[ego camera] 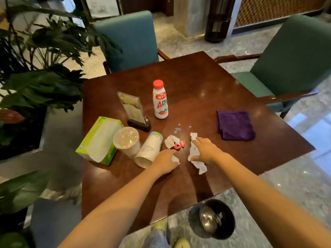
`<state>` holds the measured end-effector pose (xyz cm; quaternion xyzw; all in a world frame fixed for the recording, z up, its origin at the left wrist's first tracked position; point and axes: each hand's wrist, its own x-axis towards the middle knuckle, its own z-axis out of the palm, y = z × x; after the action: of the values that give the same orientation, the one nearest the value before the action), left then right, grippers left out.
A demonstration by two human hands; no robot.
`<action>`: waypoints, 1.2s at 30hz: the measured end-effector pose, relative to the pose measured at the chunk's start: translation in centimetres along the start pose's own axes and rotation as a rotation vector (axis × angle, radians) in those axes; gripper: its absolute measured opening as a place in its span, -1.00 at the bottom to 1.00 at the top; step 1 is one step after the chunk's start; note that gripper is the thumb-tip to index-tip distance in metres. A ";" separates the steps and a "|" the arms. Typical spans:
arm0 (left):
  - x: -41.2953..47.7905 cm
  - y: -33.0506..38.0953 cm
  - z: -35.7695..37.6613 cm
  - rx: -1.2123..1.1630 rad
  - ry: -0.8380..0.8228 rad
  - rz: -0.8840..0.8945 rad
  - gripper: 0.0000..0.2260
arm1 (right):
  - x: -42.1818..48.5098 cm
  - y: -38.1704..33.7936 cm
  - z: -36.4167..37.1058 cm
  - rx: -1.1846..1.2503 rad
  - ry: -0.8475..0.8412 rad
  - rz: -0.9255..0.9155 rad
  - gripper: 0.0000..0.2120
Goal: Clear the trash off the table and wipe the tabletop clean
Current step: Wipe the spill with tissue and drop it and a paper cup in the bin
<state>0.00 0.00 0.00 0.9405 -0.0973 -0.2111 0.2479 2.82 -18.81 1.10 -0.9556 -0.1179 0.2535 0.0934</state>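
my right hand (206,151) lies on the long crumpled tissue (194,154) near the middle of the table (197,83), fingers rather straight, pressing it and not yet closed round it. my left hand (164,161) is curled on a small scrap (175,159) just beside, close to the cup (149,151) that lies on its side

the tissue is very light, soft and thin. i think it will tear if i pull one end, and it may be damp, because some drops (177,129) are near it. so it is better to gather it in the middle into a ball. the wad (171,141) and the red wrapper (179,144) are small and touching, one pinch can take both. the cup is light and easy to crush, i would hold it round the body. the bin (215,219) stands on the floor below the table edge, and the cloth (234,125) waits at my right
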 end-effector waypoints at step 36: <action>0.9 -3.4 3.9 0.280 0.187 0.039 -0.68 | 6.5 -3.3 4.1 0.082 0.307 -0.179 -0.70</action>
<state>-0.69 1.02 -5.08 0.9793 -0.1206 -0.1022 0.1266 5.61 -13.37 -4.60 -0.9641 -0.1763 0.1002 0.1714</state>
